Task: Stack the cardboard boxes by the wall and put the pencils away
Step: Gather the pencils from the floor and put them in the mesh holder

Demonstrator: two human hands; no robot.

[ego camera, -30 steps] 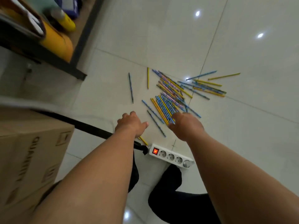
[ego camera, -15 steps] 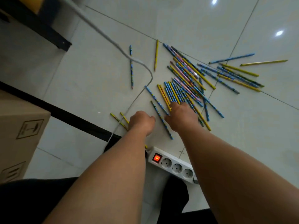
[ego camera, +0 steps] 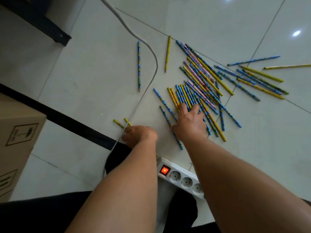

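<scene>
The pencils (ego camera: 202,84), patterned blue, yellow and pink, lie flat in a loose overlapping pile beyond the power strip (ego camera: 180,177). One blue pencil (ego camera: 139,66) and one yellow pencil (ego camera: 167,54) lie apart, farther beyond. A brown cardboard box (ego camera: 16,132) with printed handling marks stands well left.

Far left of the strip (ego camera: 176,175): box (ego camera: 20,132), cut by the left edge, print partly lost. Of the strip itself: right end hidden behind the right forearm (ego camera: 235,182). Beyond the strip: cable (ego camera: 151,52), running off the top edge. Up-left of the strip: two yellow pencils (ego camera: 118,123), near ends hidden under the left hand (ego camera: 141,135); its fingertips out of sight, grip undeterminable. Far up-right of the strip: one long pencil (ego camera: 286,66), cut by the right edge.
</scene>
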